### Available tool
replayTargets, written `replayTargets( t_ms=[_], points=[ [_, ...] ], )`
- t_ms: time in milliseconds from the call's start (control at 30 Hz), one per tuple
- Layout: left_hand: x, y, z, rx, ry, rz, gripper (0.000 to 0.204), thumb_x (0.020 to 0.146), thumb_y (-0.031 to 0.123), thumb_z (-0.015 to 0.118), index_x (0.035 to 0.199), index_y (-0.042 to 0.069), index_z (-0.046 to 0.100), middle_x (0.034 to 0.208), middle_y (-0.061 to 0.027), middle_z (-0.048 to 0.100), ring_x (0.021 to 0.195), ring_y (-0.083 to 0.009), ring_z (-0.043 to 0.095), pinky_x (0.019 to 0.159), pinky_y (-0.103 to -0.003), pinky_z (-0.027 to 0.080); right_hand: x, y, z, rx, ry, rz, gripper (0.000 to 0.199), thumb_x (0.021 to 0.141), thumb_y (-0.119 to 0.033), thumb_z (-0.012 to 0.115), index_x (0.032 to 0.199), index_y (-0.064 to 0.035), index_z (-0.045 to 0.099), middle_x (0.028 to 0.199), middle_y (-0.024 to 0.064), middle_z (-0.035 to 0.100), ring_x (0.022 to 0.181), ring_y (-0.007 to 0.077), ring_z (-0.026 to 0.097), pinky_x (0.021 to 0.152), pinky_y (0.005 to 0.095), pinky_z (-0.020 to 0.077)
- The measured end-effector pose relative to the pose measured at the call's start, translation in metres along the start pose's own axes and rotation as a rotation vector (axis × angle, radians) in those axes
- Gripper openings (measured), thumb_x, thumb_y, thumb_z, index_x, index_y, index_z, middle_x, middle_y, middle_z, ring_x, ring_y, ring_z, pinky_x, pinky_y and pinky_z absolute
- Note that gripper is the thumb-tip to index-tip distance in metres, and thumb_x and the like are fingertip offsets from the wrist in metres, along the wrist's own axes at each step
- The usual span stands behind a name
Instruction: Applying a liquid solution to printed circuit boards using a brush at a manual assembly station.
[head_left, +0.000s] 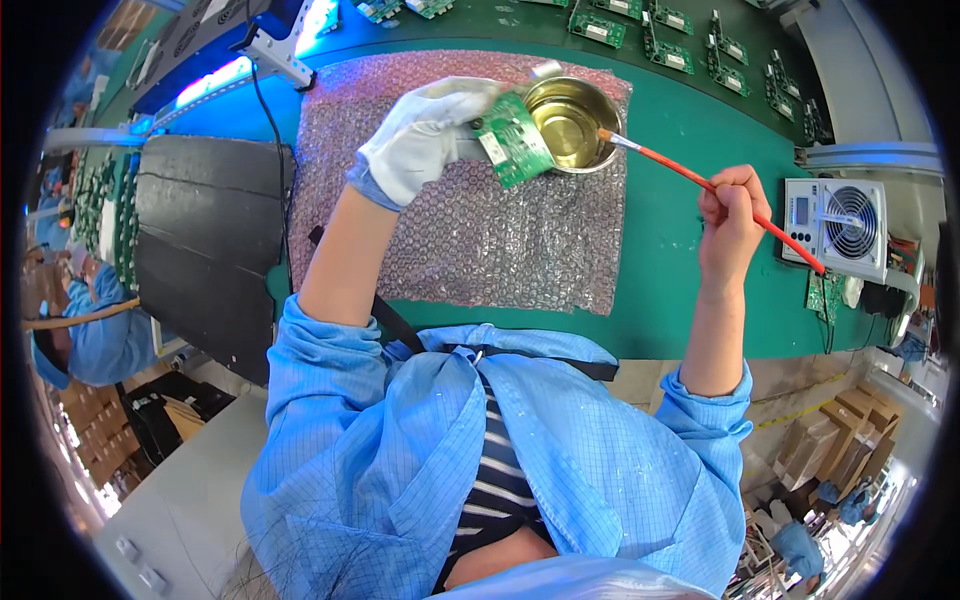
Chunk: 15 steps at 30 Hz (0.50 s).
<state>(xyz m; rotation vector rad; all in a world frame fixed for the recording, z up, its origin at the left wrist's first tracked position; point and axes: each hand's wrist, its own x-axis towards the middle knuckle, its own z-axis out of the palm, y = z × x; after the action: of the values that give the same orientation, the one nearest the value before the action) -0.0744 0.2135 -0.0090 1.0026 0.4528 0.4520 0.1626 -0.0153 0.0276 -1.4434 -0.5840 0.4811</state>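
My left hand (pixel 422 143), in a white glove, grips a green circuit board (pixel 517 142) by its left side. The board is tilted and overlaps the left rim of a round metal bowl (pixel 603 92), which holds a yellowish clear liquid. In my bare right hand (pixel 734 215) is a thin brush with a red handle (pixel 672 167). Its bristle tip (pixel 605 135) is over the right part of the bowl, apart from the board; whether it touches the rim I cannot tell. Bubble wrap (pixel 450 240) lies under the bowl and the board.
On the green table (pixel 690 120), a white fan unit (pixel 840 225) stands at the right. Several circuit boards (pixel 668 55) lie along the far right. A blue-lit machine (pixel 205 50) is at the far left, with a black panel (pixel 205 230) nearer. A black cable (pixel 268 110) hangs beside the wrap.
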Motion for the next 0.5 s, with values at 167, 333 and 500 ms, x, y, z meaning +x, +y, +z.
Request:
replayTargets(
  t_ms=[167,333,500],
  points=[
    [-0.003,0.004,0.016,0.196,-0.09,-0.078,0.038,0.088,0.027,0.064,0.116,0.001,0.061,0.113,-0.0087,0.06,0.101,-0.0171,0.061,0.081,-0.033,0.056,-0.008,-0.005,0.03,0.16,-0.206,0.019,0.007,0.074,0.0,0.043,0.073,0.0014,0.049,0.063,0.0018,0.04,0.051,0.0089,0.032,0.046,0.0228,0.0239],
    [-0.006,0.007,0.023,0.293,-0.119,-0.093,0.036,0.089,0.026,0.063,0.115,0.002,0.062,0.111,-0.0076,0.061,0.1,-0.0162,0.061,0.077,-0.033,0.058,-0.009,-0.004,0.047,0.135,-0.263,0.026,0.007,0.073,0.0,0.043,0.072,0.0009,0.049,0.063,0.0013,0.039,0.052,0.0082,0.031,0.046,0.0226,0.0236],
    [-0.006,0.007,0.024,0.345,-0.098,-0.071,0.036,0.089,0.026,0.062,0.116,0.001,0.061,0.111,-0.0081,0.061,0.1,-0.0163,0.061,0.076,-0.032,0.058,-0.008,-0.005,0.047,0.108,-0.183,0.023,0.007,0.073,-0.001,0.044,0.072,0.0007,0.05,0.062,0.0017,0.041,0.051,0.0079,0.032,0.046,0.0225,0.0232]
  ],
)
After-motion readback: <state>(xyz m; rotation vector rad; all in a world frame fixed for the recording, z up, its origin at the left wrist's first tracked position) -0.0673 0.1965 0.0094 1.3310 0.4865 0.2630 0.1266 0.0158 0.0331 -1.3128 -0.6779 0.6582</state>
